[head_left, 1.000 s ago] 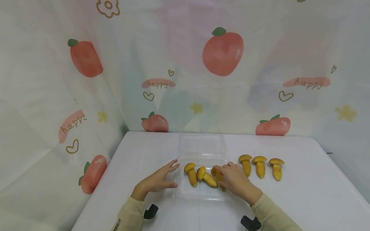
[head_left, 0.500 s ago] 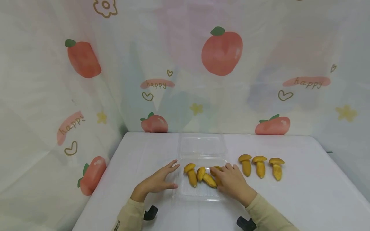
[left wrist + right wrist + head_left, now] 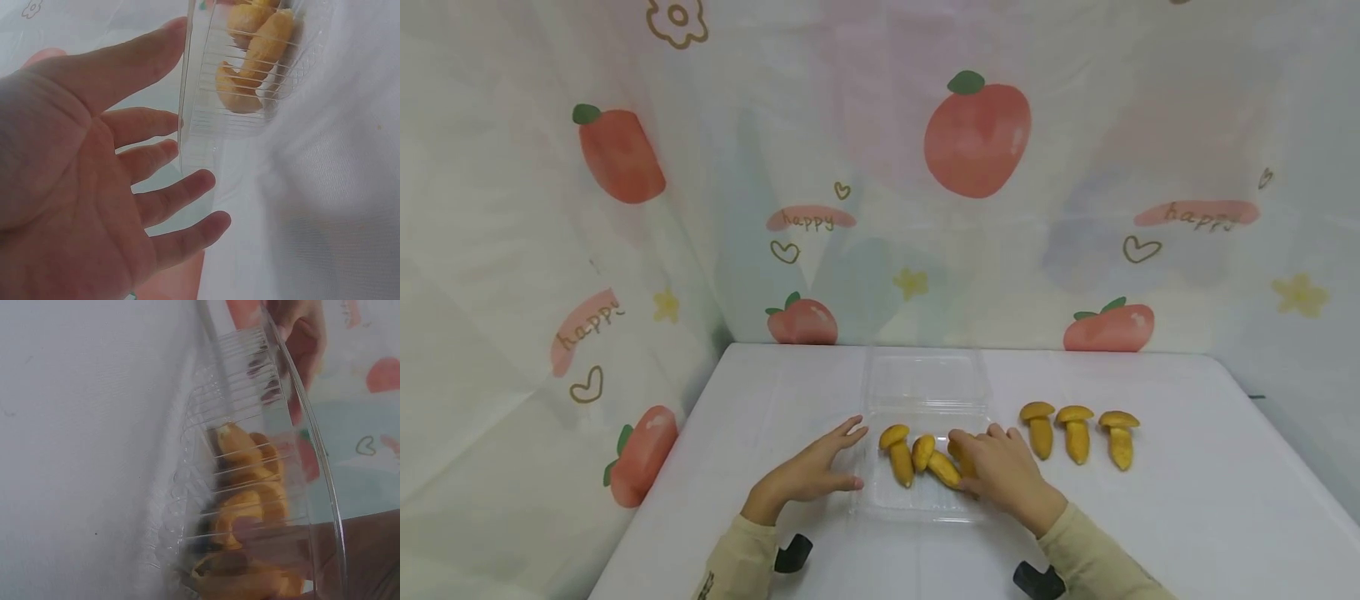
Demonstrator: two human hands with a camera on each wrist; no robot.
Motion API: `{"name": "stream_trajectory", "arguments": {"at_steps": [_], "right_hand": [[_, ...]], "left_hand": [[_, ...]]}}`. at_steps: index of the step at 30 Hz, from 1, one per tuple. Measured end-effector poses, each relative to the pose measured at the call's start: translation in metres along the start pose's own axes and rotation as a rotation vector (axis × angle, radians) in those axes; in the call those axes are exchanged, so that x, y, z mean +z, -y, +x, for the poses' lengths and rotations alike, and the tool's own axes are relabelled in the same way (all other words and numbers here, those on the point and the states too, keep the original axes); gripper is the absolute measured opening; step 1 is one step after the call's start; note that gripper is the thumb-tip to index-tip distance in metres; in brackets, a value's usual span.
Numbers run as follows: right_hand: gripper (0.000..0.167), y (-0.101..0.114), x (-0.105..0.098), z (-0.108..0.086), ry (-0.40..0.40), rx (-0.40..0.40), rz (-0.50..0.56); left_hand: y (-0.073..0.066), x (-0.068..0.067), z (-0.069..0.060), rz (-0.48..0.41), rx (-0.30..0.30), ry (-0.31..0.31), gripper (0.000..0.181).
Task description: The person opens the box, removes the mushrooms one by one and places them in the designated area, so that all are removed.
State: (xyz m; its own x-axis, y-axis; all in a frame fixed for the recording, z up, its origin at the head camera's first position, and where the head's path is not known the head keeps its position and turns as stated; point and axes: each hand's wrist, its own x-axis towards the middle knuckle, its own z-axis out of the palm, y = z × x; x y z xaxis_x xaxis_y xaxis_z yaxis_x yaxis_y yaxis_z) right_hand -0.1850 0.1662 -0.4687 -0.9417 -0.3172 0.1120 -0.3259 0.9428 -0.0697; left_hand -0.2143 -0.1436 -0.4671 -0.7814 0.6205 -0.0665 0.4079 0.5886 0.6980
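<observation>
A clear plastic clamshell box [image 3: 917,505] lies with its lid folded back on the table. Inside it are a yellow-brown toy mushroom [image 3: 898,458] at the left and another mushroom [image 3: 942,467] lying slanted in the middle. My right hand [image 3: 1011,477] reaches into the box's right side and holds a third mushroom [image 3: 958,452], mostly hidden under the fingers. Through the ribbed wall in the right wrist view, mushrooms [image 3: 240,512] show beside a finger. My left hand [image 3: 81,181] has its fingers spread and relaxed, thumb and fingertips at the box's left rim.
Right of the box, three more mushrooms stand in a row: a near one [image 3: 1039,432], a middle one [image 3: 1076,435] and a far-right one [image 3: 1119,440]. Behind the white table [image 3: 1195,500] hangs a printed cloth [image 3: 880,125] with fruit pictures.
My right hand has shifted slightly left within the box, bringing its mushroom closer to the middle one. My left hand stays by the left rim.
</observation>
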Motion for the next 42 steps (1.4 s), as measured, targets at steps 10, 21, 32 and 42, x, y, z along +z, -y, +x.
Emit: {"name": "stream_trajectory", "arguments": {"at_steps": [10,21,32,42], "right_hand": [[0.055,-0.010,-0.004,0.004,0.017,-0.022,0.297],[0.063,-0.029,-0.012,0.004,-0.075,-0.133,0.806],[0.057,-0.048,-0.025,-0.001,-0.022,-0.211,1.095],[0.062,-0.058,-0.033,-0.009,-0.076,-0.213,1.032]], "left_hand": [[0.001,-0.001,0.000,0.013,-0.006,0.001,0.078],[0.001,-0.002,0.001,0.002,-0.025,-0.001,0.079],[0.000,-0.003,0.001,0.013,0.000,-0.003,0.080],[-0.002,-0.003,-0.001,-0.002,-0.012,0.008,0.080]]}}
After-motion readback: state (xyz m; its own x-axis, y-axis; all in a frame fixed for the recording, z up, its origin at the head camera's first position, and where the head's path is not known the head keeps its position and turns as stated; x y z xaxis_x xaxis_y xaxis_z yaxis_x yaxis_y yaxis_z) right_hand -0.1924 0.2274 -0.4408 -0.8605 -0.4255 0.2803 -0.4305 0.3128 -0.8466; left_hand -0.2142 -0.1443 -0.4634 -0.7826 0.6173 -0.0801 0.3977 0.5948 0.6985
